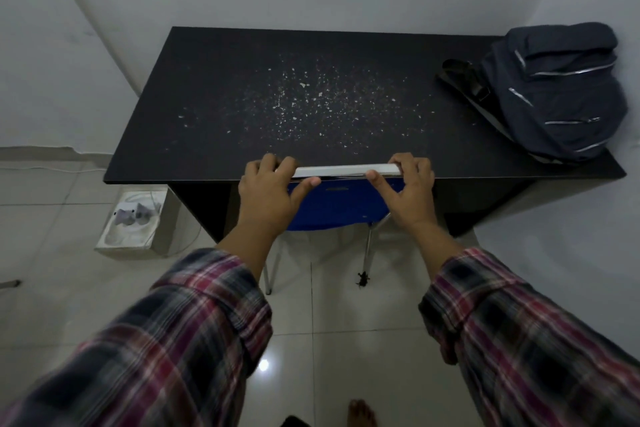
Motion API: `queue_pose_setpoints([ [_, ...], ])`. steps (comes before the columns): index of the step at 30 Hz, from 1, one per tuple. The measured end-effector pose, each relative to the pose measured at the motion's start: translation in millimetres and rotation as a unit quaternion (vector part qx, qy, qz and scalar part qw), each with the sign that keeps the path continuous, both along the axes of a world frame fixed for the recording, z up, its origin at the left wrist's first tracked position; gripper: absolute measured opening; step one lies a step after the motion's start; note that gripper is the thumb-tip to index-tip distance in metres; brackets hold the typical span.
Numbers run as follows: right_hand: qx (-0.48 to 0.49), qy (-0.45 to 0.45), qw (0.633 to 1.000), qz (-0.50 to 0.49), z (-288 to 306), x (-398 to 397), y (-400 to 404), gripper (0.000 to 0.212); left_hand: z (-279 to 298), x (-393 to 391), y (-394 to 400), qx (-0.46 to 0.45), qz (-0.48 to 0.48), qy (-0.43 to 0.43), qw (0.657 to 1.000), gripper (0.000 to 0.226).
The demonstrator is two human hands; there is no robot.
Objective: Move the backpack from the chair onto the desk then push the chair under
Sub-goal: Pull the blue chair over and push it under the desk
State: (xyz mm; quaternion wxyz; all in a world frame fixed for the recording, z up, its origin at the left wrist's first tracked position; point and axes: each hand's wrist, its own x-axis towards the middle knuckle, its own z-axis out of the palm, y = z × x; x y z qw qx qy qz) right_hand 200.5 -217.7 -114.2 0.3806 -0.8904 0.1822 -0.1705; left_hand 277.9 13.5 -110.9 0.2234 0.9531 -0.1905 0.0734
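A dark blue backpack (554, 94) lies on the right end of the black desk (214, 107), its strap trailing to the left. The blue chair (337, 204) stands under the desk's front edge; only its back and metal legs show. My left hand (268, 196) and my right hand (407, 191) each grip one end of the chair back's pale top rail, fingers curled over it, thumbs on the near side. The seat is hidden beneath the desk.
White flecks are scattered over the middle of the desk top. A white box (133, 229) with small items sits on the tiled floor left of the desk. White walls close the back and right. A bare foot (362, 412) is at the bottom.
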Motion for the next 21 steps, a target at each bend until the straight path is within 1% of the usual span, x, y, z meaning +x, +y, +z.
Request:
queue_pose_setpoints([
  [6,-0.009,0.007,1.0,0.002,-1.9,-8.3,-3.1,0.05,-2.2,-11.3,-2.5,-0.018,0.001,0.011,1.0,0.062],
  [10,-0.014,0.018,1.0,0.005,1.5,-14.9,2.2,0.05,4.4,-13.2,5.7,0.008,-0.011,0.053,0.999,0.067],
  [14,-0.02,0.022,1.0,-0.005,2.7,-25.8,14.0,0.049,10.6,-13.6,15.5,0.04,-0.034,0.093,0.994,0.057],
  [18,-0.008,0.025,1.0,-0.014,2.9,-34.4,18.8,0.048,13.0,-15.6,15.9,0.06,-0.041,0.112,0.991,0.055],
  [21,0.007,0.024,1.0,-0.005,4.8,-30.9,13.3,0.046,12.8,-15.6,9.1,0.056,-0.029,0.1,0.993,0.056],
])
